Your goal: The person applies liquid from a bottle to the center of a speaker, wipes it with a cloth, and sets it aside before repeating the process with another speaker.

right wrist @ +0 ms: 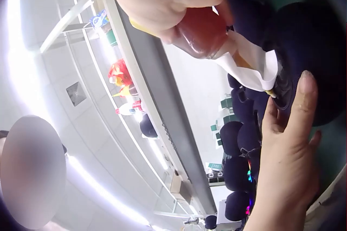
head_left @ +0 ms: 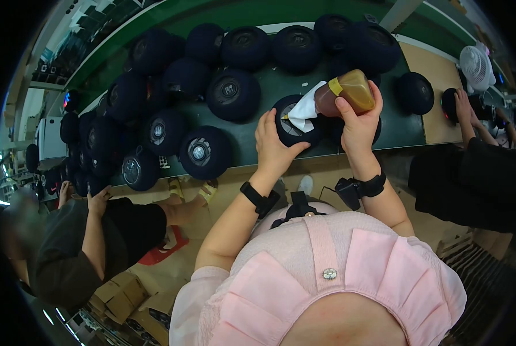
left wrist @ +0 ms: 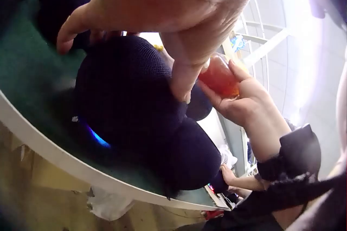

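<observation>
A dark fabric-covered round unit (head_left: 292,137) stands at the bench's front edge, and the left hand (head_left: 274,144) grips its side with fingers and thumb spread round it. In the left wrist view that hand (left wrist: 173,14) arches over the dark unit (left wrist: 127,87). The right hand (head_left: 359,124) holds a squeeze bottle (head_left: 350,92) of amber-brown liquid, tilted down to the left. White tissue (head_left: 305,112) wraps the bottle's neck, and its yellowish tip points at the unit's recessed face. The right wrist view shows the bottle (right wrist: 203,31) in the right hand (right wrist: 173,3), tip at the face.
Several similar dark round units (head_left: 232,94) crowd the green bench (head_left: 264,128) to the left and behind; another (head_left: 414,93) stands at the right. A white fan (head_left: 476,68) is at the far right. People work at both sides, and a red stool (head_left: 164,248) is on the floor.
</observation>
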The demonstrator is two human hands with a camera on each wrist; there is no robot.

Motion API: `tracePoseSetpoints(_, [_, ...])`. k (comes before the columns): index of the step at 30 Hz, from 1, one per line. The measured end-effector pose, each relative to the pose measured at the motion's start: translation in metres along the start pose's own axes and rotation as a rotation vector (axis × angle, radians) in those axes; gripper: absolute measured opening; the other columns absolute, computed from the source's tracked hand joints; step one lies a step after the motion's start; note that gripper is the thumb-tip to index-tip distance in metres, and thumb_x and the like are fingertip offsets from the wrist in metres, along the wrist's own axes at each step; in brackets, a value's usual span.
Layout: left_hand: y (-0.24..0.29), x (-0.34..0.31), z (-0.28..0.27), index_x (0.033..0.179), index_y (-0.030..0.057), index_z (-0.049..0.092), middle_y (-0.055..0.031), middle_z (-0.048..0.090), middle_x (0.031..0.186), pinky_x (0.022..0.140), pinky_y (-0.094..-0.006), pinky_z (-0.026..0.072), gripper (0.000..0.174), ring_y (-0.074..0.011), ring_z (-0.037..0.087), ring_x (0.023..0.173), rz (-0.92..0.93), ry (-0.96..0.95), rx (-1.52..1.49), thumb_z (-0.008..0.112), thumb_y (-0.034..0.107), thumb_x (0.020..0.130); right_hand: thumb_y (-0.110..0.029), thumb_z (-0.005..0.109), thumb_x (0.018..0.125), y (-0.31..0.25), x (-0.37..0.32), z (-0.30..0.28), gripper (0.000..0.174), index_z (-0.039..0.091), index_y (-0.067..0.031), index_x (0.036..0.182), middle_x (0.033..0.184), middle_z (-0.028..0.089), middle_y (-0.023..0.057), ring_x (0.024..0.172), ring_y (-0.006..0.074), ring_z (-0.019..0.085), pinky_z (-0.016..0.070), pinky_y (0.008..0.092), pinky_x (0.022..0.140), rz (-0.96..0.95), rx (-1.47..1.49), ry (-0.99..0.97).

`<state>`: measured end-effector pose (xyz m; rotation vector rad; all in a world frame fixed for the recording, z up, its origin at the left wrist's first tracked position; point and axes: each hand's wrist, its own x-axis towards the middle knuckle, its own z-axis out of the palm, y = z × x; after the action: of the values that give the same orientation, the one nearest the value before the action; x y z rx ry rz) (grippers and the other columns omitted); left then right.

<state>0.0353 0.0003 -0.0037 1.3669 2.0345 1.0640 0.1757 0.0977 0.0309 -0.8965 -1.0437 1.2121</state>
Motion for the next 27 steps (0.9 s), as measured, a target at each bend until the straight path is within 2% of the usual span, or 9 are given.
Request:
tracePoseSetpoints(7, [-0.002, 0.0, 0.001, 0.131, -0.0007, 0.031, -0.0191, 0.034, 0.131, 0.102, -0.0402, 0.0288, 0.098, -0.0355, 0.033, 0.122, 0.018, 0.011, 0.028, 0.084, 0.024, 0.052, -0.001, 0.075, 0.069, -0.01, -0.001, 0.012, 0.071, 0.033, -0.0067, 0.127, 0.119, 0.046, 0.0096, 0.107, 0.018, 0.051, 0.0429, 0.0296, 0.092, -0.123, -0.048, -0.089])
tracePoseSetpoints(9, [-0.003, 0.0, 0.001, 0.131, -0.0004, 0.031, -0.0191, 0.034, 0.131, 0.102, -0.0402, 0.029, 0.098, -0.0354, 0.033, 0.121, 0.016, 0.007, 0.025, 0.084, 0.024, 0.052, 0.0, 0.076, 0.068, -0.012, -0.002, 0.013, 0.071, 0.035, -0.0073, 0.125, 0.117, 0.048, 0.0088, 0.105, 0.0175, 0.052, 0.0446, 0.0293, 0.09, -0.268, -0.2, -0.14])
tracePoseSetpoints(12, [-0.003, 0.001, 0.001, 0.131, 0.0004, 0.031, -0.0188, 0.035, 0.131, 0.101, -0.0403, 0.0295, 0.098, -0.0352, 0.034, 0.121, 0.014, -0.003, 0.02, 0.084, 0.024, 0.052, -0.002, 0.078, 0.066, -0.012, -0.005, 0.015, 0.071, 0.037, -0.0072, 0.124, 0.115, 0.05, 0.0081, 0.103, 0.017, 0.053, 0.0459, 0.0287, 0.088, -0.344, -0.226, -0.186])
tracePoseSetpoints(14, [-0.003, 0.001, 0.001, 0.132, 0.0038, 0.031, -0.0161, 0.033, 0.133, 0.1, -0.0419, 0.0303, 0.099, -0.0347, 0.032, 0.123, 0.004, -0.004, 0.016, 0.084, 0.025, 0.052, -0.002, 0.078, 0.066, -0.012, -0.006, 0.015, 0.071, 0.037, -0.0072, 0.124, 0.113, 0.051, 0.0077, 0.102, 0.0167, 0.054, 0.0463, 0.0285, 0.088, -0.328, -0.19, -0.197])
tracePoseSetpoints(16, [-0.003, 0.002, 0.0, 0.132, 0.0043, 0.031, -0.0156, 0.033, 0.133, 0.1, -0.0422, 0.0302, 0.099, -0.0342, 0.032, 0.123, 0.003, -0.011, 0.022, 0.084, 0.025, 0.052, -0.002, 0.078, 0.066, -0.013, -0.006, 0.015, 0.07, 0.037, -0.0071, 0.123, 0.114, 0.051, 0.008, 0.103, 0.017, 0.053, 0.0458, 0.0286, 0.088, -0.392, -0.242, -0.205])
tracePoseSetpoints(20, [0.0, 0.004, -0.004, 0.132, 0.0054, 0.032, -0.0137, 0.034, 0.133, 0.099, -0.0433, 0.0298, 0.098, -0.0326, 0.032, 0.123, -0.021, -0.046, 0.055, 0.084, 0.027, 0.052, -0.002, 0.078, 0.067, -0.008, -0.003, 0.009, 0.068, 0.038, -0.0069, 0.122, 0.116, 0.049, 0.0081, 0.104, 0.0175, 0.053, 0.0451, 0.0289, 0.089, -0.35, -0.196, -0.153])
tracePoseSetpoints(22, [0.0, 0.004, -0.004, 0.132, 0.0057, 0.032, -0.0132, 0.034, 0.133, 0.099, -0.0436, 0.0297, 0.098, -0.0323, 0.032, 0.124, -0.028, -0.047, 0.058, 0.084, 0.027, 0.052, -0.002, 0.077, 0.067, -0.002, -0.002, 0.003, 0.068, 0.038, -0.0067, 0.122, 0.116, 0.048, 0.008, 0.105, 0.0178, 0.052, 0.0445, 0.0294, 0.09, -0.284, -0.231, -0.065])
tracePoseSetpoints(27, [-0.002, 0.003, -0.004, 0.132, 0.0064, 0.032, -0.0122, 0.034, 0.134, 0.098, -0.0443, 0.0296, 0.098, -0.0313, 0.031, 0.124, -0.035, -0.049, 0.054, 0.084, 0.029, 0.052, -0.002, 0.077, 0.067, 0.0, 0.001, 0.001, 0.068, 0.037, -0.0065, 0.121, 0.116, 0.048, 0.0084, 0.107, 0.0183, 0.051, 0.0435, 0.0297, 0.092, -0.244, -0.134, -0.042])
